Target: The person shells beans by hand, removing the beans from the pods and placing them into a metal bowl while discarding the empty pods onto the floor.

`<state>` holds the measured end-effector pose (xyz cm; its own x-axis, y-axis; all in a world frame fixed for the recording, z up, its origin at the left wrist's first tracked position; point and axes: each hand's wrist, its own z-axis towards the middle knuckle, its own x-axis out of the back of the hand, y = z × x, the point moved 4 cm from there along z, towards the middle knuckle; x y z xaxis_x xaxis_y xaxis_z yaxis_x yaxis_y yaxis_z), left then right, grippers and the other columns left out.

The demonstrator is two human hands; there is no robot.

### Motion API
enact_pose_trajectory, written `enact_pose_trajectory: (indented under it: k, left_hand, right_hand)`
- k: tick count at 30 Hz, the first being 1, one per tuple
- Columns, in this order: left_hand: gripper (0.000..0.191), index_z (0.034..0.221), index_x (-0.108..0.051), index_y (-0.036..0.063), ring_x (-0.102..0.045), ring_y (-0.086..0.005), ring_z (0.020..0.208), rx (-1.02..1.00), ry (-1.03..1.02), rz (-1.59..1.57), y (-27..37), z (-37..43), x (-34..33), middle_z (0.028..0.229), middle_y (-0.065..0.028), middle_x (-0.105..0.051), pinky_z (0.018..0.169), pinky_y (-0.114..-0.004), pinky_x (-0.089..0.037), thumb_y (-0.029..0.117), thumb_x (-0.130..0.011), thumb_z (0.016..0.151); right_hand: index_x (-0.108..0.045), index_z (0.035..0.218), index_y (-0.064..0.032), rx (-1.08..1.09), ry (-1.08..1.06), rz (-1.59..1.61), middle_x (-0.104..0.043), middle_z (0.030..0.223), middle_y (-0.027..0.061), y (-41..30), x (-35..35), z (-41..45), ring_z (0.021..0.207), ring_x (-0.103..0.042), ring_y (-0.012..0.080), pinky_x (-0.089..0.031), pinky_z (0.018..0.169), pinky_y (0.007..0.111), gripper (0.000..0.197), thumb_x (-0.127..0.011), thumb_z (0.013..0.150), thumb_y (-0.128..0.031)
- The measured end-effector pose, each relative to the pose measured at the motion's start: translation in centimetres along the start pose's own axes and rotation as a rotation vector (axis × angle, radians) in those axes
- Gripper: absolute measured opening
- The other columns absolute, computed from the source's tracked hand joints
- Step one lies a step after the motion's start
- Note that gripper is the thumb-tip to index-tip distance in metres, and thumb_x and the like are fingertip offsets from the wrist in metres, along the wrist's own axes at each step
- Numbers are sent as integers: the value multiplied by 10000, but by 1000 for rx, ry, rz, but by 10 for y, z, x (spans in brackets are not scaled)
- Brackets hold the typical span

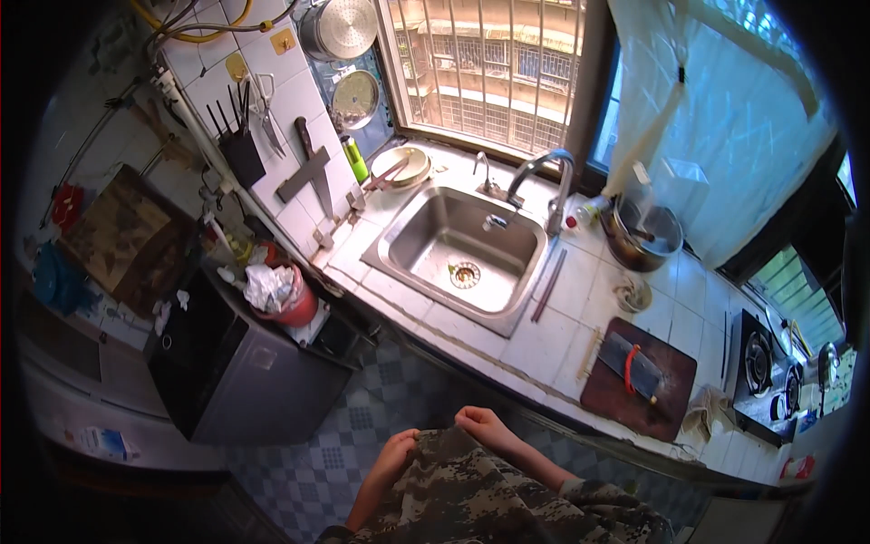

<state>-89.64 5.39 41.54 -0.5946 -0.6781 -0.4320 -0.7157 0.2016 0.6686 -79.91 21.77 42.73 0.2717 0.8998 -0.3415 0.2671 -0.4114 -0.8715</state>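
Observation:
Both my hands are low in the head view, in front of the tiled counter and over the checked floor. My left hand [395,454] pinches one edge of a camouflage-patterned cloth garment [462,493]. The fingers of my right hand [484,428] are closed on the same edge, a little further right, so the fabric is stretched between them. It hangs towards my body; whether I am wearing it, I cannot tell. Beyond my hands lies a stainless steel sink [462,251] with a curved faucet [554,170].
Right of the sink, a cleaver [629,364] lies on a dark cutting board [646,415]. A metal pot [642,234] stands behind, and a gas stove [761,367] is far right. A red bin [292,306] with crumpled white plastic is at left. Knives [314,166] hang on the wall.

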Motion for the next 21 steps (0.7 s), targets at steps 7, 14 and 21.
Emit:
enact_pose_trajectory:
  k: [7,14,21]
  left_hand:
    - [218,872,-594,17,-535,-103,678,195,-163,471,110,95,47,755,-35,-585,612,-240,-441,-10,-419,746]
    - [150,861,-620,8,-606,-134,675,-335,132,812,208,245,70,724,-82,-636,621,-252,-477,55,-487,809]
    - [107,792,-613,44,-568,-277,670,-771,51,1358,308,374,54,722,-121,-590,607,-356,-449,108,-530,807]
  right_hand:
    - [-573,827,-22,-123,30,-80,-545,707,-27,-26,0,98,656,-473,45,-396,603,214,203,-541,874,-218]
    - [-583,795,-20,77,565,-415,-570,668,70,-44,114,228,619,-535,168,-420,568,300,211,-566,823,-228]
    - [-560,743,-28,334,1003,-824,-562,652,150,-121,260,285,602,-567,296,-429,544,361,179,-551,824,-187]
